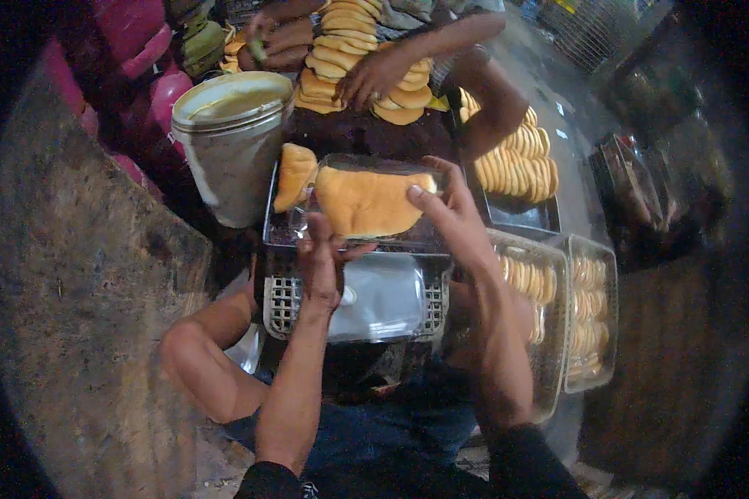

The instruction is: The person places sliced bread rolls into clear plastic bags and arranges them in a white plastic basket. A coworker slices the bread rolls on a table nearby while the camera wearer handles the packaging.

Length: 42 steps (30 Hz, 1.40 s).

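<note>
A flat golden bread (368, 203) is held in front of me, above the near end of a dark tray (349, 134). Clear plastic film (387, 163) shows along its far edge and by its left end; how far it wraps the bread I cannot tell. My right hand (455, 215) grips the bread's right end, thumb on top. My left hand (323, 262) is at the lower left corner, thumb up against the film and fingers underneath. Nearer me, a stack of clear plastic bags (384, 299) lies on a perforated plastic basket (282, 299). Another bread piece (294, 178) rests at the tray's left side.
Opposite, a co-worker's hand (374, 78) touches stacked round breads (343, 37). A tall bucket (231, 156) stands left of the tray. On the right are a metal tray of breads (515, 159) and two plastic crates (562, 312) (590, 312) with packed breads.
</note>
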Motion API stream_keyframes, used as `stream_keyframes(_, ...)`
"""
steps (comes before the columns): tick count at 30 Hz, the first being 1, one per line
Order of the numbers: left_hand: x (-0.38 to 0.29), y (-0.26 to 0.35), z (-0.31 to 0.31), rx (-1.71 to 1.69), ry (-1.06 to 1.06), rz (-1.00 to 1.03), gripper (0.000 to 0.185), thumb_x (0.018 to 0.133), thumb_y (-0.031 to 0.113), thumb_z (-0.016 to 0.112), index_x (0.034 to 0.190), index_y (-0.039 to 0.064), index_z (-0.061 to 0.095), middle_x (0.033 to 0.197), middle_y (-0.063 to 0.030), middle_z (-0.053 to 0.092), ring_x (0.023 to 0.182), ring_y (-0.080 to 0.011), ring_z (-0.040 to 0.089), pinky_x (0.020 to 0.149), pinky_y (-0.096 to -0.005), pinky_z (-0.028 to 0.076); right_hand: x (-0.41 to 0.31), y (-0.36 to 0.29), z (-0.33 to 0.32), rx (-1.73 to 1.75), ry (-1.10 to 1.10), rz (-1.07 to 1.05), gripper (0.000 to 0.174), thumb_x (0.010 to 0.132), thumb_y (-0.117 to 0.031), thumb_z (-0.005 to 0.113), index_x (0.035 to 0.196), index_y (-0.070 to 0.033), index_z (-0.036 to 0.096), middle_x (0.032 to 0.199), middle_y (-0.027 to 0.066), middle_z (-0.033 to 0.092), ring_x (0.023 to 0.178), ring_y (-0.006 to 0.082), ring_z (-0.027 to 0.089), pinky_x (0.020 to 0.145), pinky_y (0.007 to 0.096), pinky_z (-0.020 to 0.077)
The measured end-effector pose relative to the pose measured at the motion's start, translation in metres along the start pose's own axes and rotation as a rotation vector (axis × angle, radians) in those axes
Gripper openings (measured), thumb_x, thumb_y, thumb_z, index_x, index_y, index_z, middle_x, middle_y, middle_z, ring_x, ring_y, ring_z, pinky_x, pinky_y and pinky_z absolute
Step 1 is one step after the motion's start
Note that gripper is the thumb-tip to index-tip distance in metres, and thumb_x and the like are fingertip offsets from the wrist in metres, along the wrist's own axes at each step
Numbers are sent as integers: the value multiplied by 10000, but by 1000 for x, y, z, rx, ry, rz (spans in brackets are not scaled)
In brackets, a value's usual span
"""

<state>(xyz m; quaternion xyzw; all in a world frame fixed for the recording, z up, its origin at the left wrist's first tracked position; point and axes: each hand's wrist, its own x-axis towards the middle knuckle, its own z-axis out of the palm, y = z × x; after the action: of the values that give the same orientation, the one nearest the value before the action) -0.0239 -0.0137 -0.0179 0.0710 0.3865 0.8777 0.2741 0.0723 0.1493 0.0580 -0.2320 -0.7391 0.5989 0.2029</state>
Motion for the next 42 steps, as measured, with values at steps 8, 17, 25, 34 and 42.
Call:
stream_keyframes(8, -1, -28, 38, -422, 242, -233, 542, 908, 400, 668, 1313, 73, 517, 1224, -91, 614, 999, -196, 662, 844, -281, 593, -44, -7, -2, -619, 263, -702, 490, 774, -137, 740, 1230, -161, 565, 1348, 177, 455, 1311, 482, 365, 1061, 618, 321)
stream_keyframes(17, -16, -114, 126, 282, -198, -332, 578, 991, 448, 521, 1351, 2, 451, 1243, -174, 614, 1106, -261, 623, 939, -361, 495, -87, 40, -123, -1133, 360, -282, 791, 759, -317, 742, 1442, -142, 384, 1405, 135, 482, 1309, 369, 439, 1117, 609, 227)
stream_keyframes(25, -16, -84, 48, 1687, -610, -578, 589, 870, 516, 674, 637, -25, 661, 564, -104, 642, 504, -166, 639, 522, -303, 504, -227, 278, -270, -519, 1026, 632, 647, 741, -226, 748, 1292, 8, 501, 1167, 217, 614, 1099, 396, 589, 949, 456, 465)
stream_keyframes(34, -7, -95, -24, 1619, -518, -797, 418, 925, 337, 658, 700, -16, 657, 580, -88, 636, 459, -142, 608, 412, -277, 439, -176, 281, -371, -879, 1189, 845, 732, 909, -438, 605, 1440, -4, 350, 1373, 242, 500, 1292, 394, 449, 1094, 479, 335)
stream_keyframes(42, -37, -66, 54, 1274, -534, -24, 382, 919, 298, 662, 702, -17, 660, 581, -65, 625, 515, -124, 590, 488, -283, 434, -54, 64, -162, -431, -264, -320, 638, 861, -491, 676, 1241, 1, 534, 1160, 224, 642, 1085, 365, 627, 914, 438, 500)
